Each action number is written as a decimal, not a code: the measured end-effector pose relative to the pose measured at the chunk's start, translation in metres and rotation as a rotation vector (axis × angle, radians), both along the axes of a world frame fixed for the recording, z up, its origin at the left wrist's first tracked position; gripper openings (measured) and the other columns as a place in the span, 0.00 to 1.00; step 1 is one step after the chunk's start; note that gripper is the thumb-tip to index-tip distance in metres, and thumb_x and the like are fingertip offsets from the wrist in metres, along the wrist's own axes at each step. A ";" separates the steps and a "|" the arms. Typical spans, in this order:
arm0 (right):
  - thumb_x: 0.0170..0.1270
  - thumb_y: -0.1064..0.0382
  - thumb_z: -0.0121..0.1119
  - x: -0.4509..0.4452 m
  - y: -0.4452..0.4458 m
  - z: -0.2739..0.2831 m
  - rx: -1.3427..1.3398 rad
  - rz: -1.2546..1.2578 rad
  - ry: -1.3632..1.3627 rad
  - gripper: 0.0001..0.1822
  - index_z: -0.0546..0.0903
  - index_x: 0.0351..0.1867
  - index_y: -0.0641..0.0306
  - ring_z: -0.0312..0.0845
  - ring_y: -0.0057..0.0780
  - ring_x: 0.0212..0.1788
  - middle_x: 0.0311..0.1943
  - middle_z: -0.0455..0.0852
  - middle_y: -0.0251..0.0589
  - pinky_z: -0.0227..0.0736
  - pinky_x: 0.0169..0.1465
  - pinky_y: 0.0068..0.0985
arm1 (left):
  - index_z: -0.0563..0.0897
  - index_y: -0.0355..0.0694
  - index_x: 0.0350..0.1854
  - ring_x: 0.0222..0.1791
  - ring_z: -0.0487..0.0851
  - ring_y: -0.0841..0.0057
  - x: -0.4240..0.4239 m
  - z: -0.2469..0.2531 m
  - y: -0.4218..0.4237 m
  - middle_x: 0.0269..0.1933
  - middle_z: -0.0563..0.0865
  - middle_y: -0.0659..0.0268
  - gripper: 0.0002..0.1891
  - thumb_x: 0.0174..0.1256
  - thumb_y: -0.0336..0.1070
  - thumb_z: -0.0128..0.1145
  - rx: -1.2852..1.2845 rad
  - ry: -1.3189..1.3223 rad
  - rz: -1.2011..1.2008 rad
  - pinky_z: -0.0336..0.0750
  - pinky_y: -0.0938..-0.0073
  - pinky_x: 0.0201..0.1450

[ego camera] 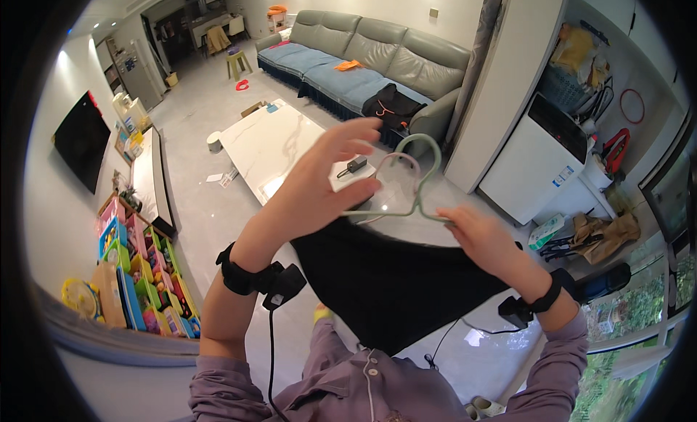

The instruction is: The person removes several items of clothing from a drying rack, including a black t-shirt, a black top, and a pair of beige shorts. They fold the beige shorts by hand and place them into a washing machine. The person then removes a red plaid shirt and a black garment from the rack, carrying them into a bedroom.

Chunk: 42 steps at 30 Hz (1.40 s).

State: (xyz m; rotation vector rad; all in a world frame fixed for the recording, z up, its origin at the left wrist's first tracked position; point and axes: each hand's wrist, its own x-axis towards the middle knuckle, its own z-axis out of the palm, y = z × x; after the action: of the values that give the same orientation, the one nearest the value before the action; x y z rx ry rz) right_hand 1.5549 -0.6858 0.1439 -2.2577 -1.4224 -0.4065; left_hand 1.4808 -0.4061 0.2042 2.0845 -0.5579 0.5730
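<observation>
In front of my torso hangs a black garment (397,286), spread wide at the top and narrowing downward. A pale green clothes hanger (430,177) is at its upper edge, hook upward. Close to it is a thinner pink hanger (400,156), partly hidden. My right hand (484,239) pinches the green hanger's right shoulder beside the garment's edge. On the other side, my left hand (316,177) is raised with fingers apart, its thumb near the pink hook. It covers the green hanger's left end, so contact there cannot be told. Each wrist wears a strapped black device.
Beyond my hands stand a marble-patterned table (277,139) and a grey sofa (375,46), with a dark garment (392,106) on its seat. At right is a white washing machine (531,158). Toy bins (147,269) line the left. Cables hang from both wrist devices.
</observation>
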 end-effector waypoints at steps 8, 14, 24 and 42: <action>0.62 0.71 0.54 0.142 0.046 0.007 0.012 -0.318 -0.022 0.14 0.77 0.50 0.61 0.77 0.44 0.38 0.36 0.77 0.47 0.73 0.39 0.31 | 0.66 0.40 0.64 0.56 0.78 0.72 0.160 -0.109 0.142 0.56 0.78 0.59 0.21 0.70 0.32 0.51 -0.264 0.288 0.029 0.73 0.73 0.56; 0.67 0.69 0.53 0.258 0.040 0.089 0.166 -0.600 -0.111 0.11 0.79 0.48 0.66 0.74 0.24 0.35 0.35 0.79 0.38 0.69 0.41 0.22 | 0.69 0.37 0.61 0.52 0.79 0.74 0.279 -0.165 0.184 0.54 0.80 0.58 0.19 0.70 0.31 0.52 -0.379 0.442 -0.089 0.74 0.75 0.52; 0.66 0.65 0.57 0.486 0.025 0.125 0.513 -0.672 0.114 0.15 0.79 0.52 0.69 0.70 0.13 0.35 0.32 0.77 0.26 0.67 0.42 0.14 | 0.71 0.34 0.57 0.49 0.80 0.73 0.499 -0.225 0.132 0.50 0.80 0.57 0.18 0.68 0.33 0.55 -0.396 0.523 -0.158 0.75 0.75 0.51; 0.63 0.67 0.56 0.936 0.178 0.189 1.068 0.036 0.659 0.15 0.75 0.51 0.65 0.57 0.13 0.15 0.19 0.66 0.25 0.52 0.19 0.16 | 0.72 0.33 0.57 0.50 0.81 0.70 0.835 -0.196 0.120 0.53 0.79 0.57 0.19 0.68 0.36 0.56 -0.425 0.486 0.257 0.76 0.71 0.50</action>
State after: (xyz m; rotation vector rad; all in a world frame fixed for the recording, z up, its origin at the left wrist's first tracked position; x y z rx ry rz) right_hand 2.4908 -0.5081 0.3329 -1.2861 -0.6317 -0.2632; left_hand 2.3153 -0.2865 0.0085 1.8011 0.1086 0.2748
